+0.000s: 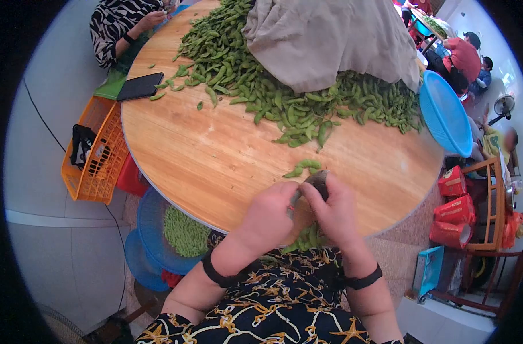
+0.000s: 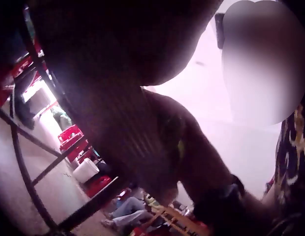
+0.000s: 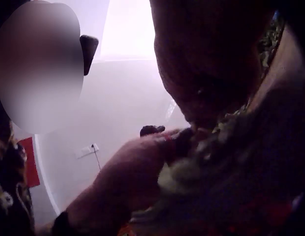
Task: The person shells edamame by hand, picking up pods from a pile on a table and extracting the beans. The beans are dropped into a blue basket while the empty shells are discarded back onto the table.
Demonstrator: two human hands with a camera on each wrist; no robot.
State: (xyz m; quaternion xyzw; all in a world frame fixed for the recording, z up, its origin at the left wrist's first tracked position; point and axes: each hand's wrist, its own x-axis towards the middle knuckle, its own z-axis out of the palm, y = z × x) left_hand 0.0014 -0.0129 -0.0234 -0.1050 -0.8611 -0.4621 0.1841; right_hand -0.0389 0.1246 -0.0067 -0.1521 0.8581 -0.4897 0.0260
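At the near table edge in the head view, my left hand (image 1: pixel 266 213) and right hand (image 1: pixel 337 213) meet with fingers curled in. Their fingertips pinch a green soybean pod, mostly hidden by the fingers; a sliver of green (image 2: pixel 181 148) shows in the dark left wrist view. A dark grey-green cover (image 1: pixel 317 182) wraps fingers of the right hand. Just beyond lie a few loose pods (image 1: pixel 303 166). More pods (image 1: pixel 308 238) sit below the hands at the edge. In the right wrist view the left hand (image 3: pixel 125 169) reaches in from lower left.
A large pod heap (image 1: pixel 296 112) under a grey cloth (image 1: pixel 336 40) covers the far side of the round wooden table (image 1: pixel 181 155). Around it are a phone (image 1: pixel 140 86), a blue basket (image 1: pixel 445 112), an orange crate (image 1: pixel 104 155) and a blue basin (image 1: pixel 152 229) with shelled beans (image 1: pixel 185 232).
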